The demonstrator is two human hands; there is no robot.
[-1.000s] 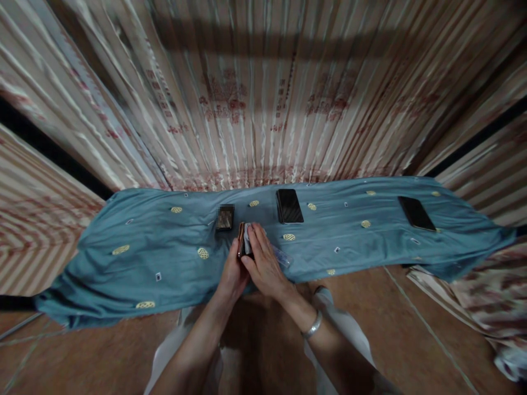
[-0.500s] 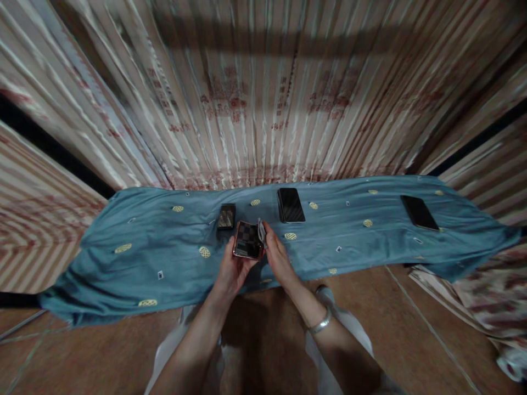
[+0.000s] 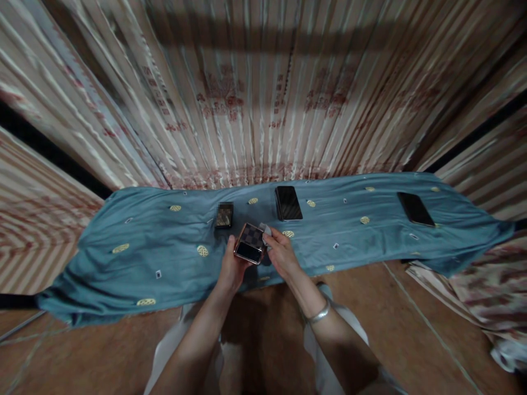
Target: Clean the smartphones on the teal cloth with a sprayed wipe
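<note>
Just above the cloth-covered table, my left hand (image 3: 230, 267) is closed round a small squarish phone (image 3: 249, 252) with a rose-gold edge, apparently a folded flip phone. Its upper face is pixelated and a dark panel shows below. Between the thumb and fingers of my right hand (image 3: 285, 255) is a small grey cloth (image 3: 266, 230), at the phone's right edge. Whether the cloth presses on the phone is hard to tell. A small black device (image 3: 224, 218), partly pixelated, lies just beyond my left hand.
A thick black phone (image 3: 289, 203) lies at mid-table, and a flat black phone (image 3: 415, 209) farther right. The blue patterned tablecloth (image 3: 99, 274) has wrinkles. Striped curtains (image 3: 255, 71) hang behind, with dark bars (image 3: 53, 148) at the sides. Tiled floor (image 3: 263, 340) shows below.
My right hand has turned and its fingers now pinch the grey cloth farther over the phone's right edge. The phone has tilted slightly in my left hand. The view has shifted a little.
</note>
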